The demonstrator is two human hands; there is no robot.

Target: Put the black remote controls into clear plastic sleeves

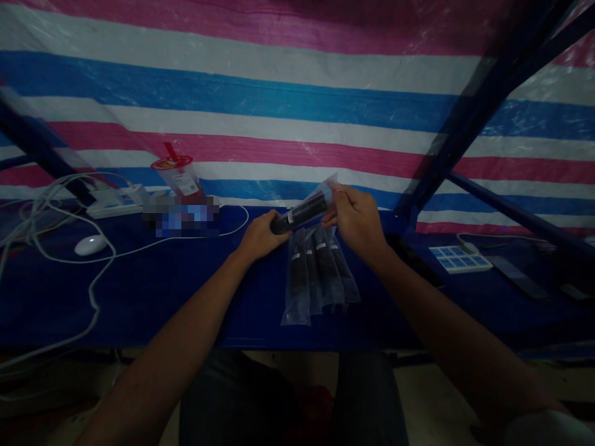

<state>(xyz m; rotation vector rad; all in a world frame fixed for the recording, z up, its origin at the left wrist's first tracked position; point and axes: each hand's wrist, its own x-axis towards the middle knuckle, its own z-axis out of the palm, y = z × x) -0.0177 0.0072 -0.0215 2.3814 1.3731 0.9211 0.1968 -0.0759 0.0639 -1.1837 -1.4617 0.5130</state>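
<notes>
Single head-worn view, forward and down; left hand (261, 236), right hand (357, 214) near; blue tabletop (162, 279) below, striped tarpaulin (288, 102) beyond.

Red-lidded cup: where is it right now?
In the head view, the red-lidded cup is left of the left hand, near the back of the table, just right of the white power strip.
</notes>
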